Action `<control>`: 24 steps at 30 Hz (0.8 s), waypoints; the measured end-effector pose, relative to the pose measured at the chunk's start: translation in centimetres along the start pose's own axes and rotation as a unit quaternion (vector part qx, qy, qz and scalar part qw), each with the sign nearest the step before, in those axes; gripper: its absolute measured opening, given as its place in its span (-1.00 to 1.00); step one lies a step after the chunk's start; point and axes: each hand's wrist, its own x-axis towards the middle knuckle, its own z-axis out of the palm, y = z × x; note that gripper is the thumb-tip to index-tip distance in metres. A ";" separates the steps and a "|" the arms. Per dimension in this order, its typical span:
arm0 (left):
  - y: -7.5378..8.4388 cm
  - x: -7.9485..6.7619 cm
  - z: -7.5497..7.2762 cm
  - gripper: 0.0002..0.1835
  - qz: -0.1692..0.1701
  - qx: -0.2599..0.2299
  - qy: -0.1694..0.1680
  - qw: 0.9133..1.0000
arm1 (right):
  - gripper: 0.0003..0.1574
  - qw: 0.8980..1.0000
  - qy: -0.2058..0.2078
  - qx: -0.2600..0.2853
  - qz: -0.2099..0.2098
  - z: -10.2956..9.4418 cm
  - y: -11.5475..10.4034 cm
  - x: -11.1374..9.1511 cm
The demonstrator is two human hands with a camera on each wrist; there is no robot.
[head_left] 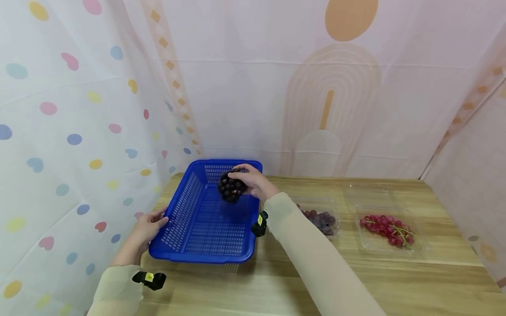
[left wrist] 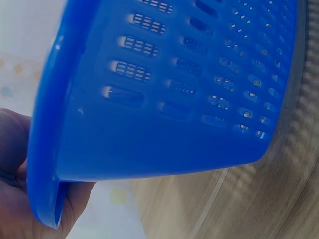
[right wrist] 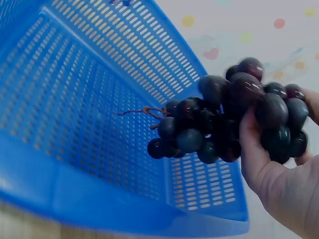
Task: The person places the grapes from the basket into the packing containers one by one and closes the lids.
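A bunch of dark grapes (head_left: 230, 188) hangs over the inside of a blue plastic basket (head_left: 178, 258). My right hand (head_left: 254, 182) holds the bunch, and in the right wrist view the thumb (right wrist: 256, 149) presses across the grapes (right wrist: 189, 139), with a thin stem poking out toward the basket. On the basket's left side, my left hand (head_left: 148, 228) grips the rim, thumb on top. The left wrist view shows the basket's slotted wall (left wrist: 149, 134) raised at a tilt off the table, with part of the left hand (left wrist: 17, 209) behind the rim.
Right of the basket, a clear plastic box (head_left: 336, 219) of purple grapes (head_left: 324, 221) is partly hidden by the right sleeve (head_left: 312, 250). Farther right, red grapes (head_left: 385, 228) lie in an open clear box (head_left: 365, 245). Patterned curtains (head_left: 237, 87) enclose the wooden table (head_left: 446, 272).
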 end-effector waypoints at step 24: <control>-0.4 0.6 -0.6 -0.42 0.013 0.020 -0.011 1.000 | -0.63 0.959 -0.064 -0.232 -0.151 -2.2 -2.1 -4.1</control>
